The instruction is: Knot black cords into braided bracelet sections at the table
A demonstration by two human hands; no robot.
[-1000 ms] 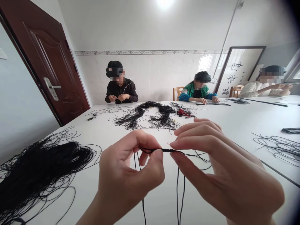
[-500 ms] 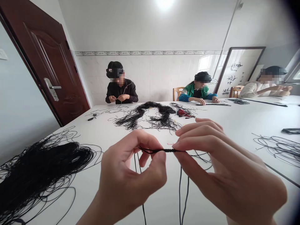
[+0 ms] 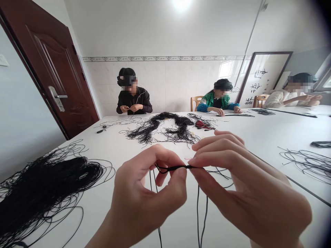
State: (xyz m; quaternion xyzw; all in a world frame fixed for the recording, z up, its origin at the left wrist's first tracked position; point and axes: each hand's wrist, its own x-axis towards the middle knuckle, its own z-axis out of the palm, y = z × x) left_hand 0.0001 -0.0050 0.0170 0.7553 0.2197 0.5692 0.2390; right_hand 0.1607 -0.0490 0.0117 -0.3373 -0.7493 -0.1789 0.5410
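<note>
The left hand (image 3: 144, 199) and right hand (image 3: 245, 193), each grip pinched closed on the knotted black cord (image 3: 176, 167), hold it level above the surface (image 3: 258, 137), tails (image 3: 197, 217) hanging toward 6 o'clock. Risk: a slipping pinch may loosen the knotting, and the tails may tangle.

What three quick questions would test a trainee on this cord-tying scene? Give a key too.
1. True or false: the left hand and the right hand both pinch the black cord.
2. The large cord pile lies on the person's: A left, B right, C lap.
3. How many other people are in view?
Key: 1 true; 2 A; 3 three.
</note>
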